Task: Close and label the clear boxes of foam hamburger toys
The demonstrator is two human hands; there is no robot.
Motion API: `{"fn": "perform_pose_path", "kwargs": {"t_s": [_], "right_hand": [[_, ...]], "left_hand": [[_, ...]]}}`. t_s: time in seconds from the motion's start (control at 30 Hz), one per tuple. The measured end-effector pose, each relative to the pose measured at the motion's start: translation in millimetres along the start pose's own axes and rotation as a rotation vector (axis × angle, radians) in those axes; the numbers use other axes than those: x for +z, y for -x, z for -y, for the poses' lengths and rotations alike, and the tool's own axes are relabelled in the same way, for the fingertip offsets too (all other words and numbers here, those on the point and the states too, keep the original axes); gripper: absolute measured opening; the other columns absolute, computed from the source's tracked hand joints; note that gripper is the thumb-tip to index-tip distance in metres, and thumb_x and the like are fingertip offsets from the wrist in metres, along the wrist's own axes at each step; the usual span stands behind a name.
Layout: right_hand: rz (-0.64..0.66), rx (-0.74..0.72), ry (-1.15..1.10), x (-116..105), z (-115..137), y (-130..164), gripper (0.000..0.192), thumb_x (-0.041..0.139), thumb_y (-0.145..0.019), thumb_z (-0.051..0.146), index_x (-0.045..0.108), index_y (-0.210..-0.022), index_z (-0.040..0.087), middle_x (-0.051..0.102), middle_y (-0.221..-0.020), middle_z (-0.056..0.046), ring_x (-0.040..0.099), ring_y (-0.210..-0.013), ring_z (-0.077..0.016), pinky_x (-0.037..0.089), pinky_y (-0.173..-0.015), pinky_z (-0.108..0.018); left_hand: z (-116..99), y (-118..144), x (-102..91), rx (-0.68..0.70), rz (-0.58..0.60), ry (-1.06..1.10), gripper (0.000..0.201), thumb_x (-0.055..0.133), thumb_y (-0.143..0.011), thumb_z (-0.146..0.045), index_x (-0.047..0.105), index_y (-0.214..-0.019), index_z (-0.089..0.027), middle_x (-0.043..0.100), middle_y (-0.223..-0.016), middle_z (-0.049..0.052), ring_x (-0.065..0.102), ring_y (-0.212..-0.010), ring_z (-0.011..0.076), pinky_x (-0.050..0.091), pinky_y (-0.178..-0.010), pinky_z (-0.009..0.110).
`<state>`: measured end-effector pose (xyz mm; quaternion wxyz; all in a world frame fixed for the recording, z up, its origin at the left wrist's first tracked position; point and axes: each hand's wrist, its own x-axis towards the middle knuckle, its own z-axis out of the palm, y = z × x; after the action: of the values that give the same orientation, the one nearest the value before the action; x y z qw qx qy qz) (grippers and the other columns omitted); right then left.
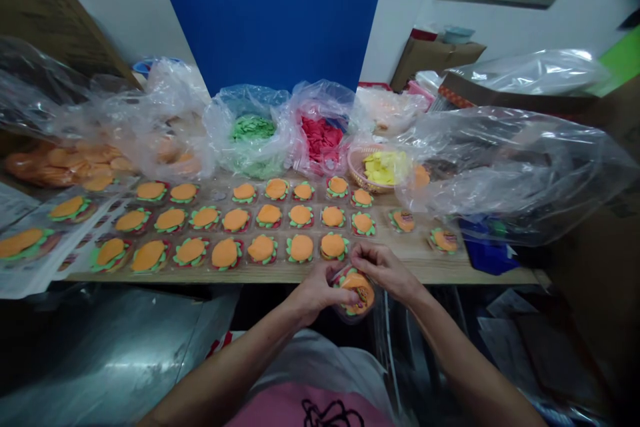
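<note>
A clear plastic box with a toy burger [364, 285] in it, orange bun on top and green and red layers below, is held at the table's front edge. My left hand [316, 295] grips its left side, thumb lying across the top over a small printed patch. The fingers of my right hand [384, 269] are pinched together at the box's far right rim; whether they hold the lid or something else cannot be made out. Just beyond my hands, another boxed toy burger [334, 246] sits at the end of the front row.
Several boxed burgers [235, 219] stand in rows on the wooden table [425, 267]. Behind them are bags of green pieces [253, 127] and red pieces [321, 137], plus a basket [356, 170] with yellow pieces. A large clear bag [515, 173] and a blue container [483, 250] lie right.
</note>
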<state>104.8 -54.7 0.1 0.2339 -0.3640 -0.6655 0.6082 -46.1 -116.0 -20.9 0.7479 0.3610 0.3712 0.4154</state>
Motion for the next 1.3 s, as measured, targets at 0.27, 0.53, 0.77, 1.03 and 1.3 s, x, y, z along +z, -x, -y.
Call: {"fn": "perform_pose_path", "kwargs": {"t_s": [0.27,0.53,0.77,1.03,1.3], "right_hand": [[0.029,-0.022,0.147,2.9,-1.1,-4.9,0.019,0.054,-0.078,0.033,0.057,-0.072,0.015,0.052,-0.065,0.001,0.044,-0.061,-0.0114,0.035,-0.057,-0.023],[-0.167,0.005,0.153,-6.6,-16.4,14.0,0.028,0.052,-0.08,0.041,0.046,-0.063,0.019,0.04,-0.058,0.004,0.035,-0.055,-0.0109,0.029,-0.051,-0.023],[-0.127,0.035,-0.025,-0.5,-7.8,10.1,0.038,0.055,-0.074,0.052,0.044,-0.058,0.019,0.037,-0.053,0.005,0.032,-0.05,-0.0097,0.028,-0.048,-0.023],[-0.307,0.022,-0.072,2.7,-20.3,11.1,0.038,0.046,-0.08,0.052,0.049,-0.062,0.018,0.044,-0.06,0.003,0.041,-0.058,-0.0115,0.034,-0.057,-0.024],[-0.332,-0.036,0.046,11.2,-18.7,12.0,0.035,0.046,-0.082,0.045,0.04,-0.059,0.02,0.033,-0.057,0.004,0.031,-0.054,-0.0107,0.028,-0.049,-0.023]], "left_hand": [[-2.2,-7.4,-7.0,-0.072,0.026,-0.039,0.04,0.074,-0.047,-0.015,0.061,-0.085,-0.011,0.062,-0.074,0.002,0.055,-0.065,0.0137,0.043,-0.061,0.024],[-5.9,-6.8,-7.1,0.053,-0.19,0.008,0.03,0.075,-0.049,-0.018,0.061,-0.076,-0.013,0.061,-0.066,0.001,0.054,-0.059,0.0112,0.043,-0.056,0.021],[-13.2,-3.9,-2.9,0.003,-0.116,-0.034,0.032,0.074,-0.052,-0.018,0.063,-0.082,-0.012,0.063,-0.072,0.003,0.056,-0.062,0.0127,0.045,-0.061,0.024],[-7.5,-9.8,-9.2,0.068,-0.258,0.108,0.033,0.073,-0.053,-0.019,0.064,-0.083,-0.008,0.064,-0.075,0.006,0.057,-0.065,0.0142,0.046,-0.065,0.027],[-8.6,-8.0,2.9,0.084,-0.271,0.077,0.032,0.075,-0.052,-0.019,0.064,-0.081,-0.01,0.064,-0.074,0.005,0.057,-0.065,0.0139,0.045,-0.064,0.025]]}}
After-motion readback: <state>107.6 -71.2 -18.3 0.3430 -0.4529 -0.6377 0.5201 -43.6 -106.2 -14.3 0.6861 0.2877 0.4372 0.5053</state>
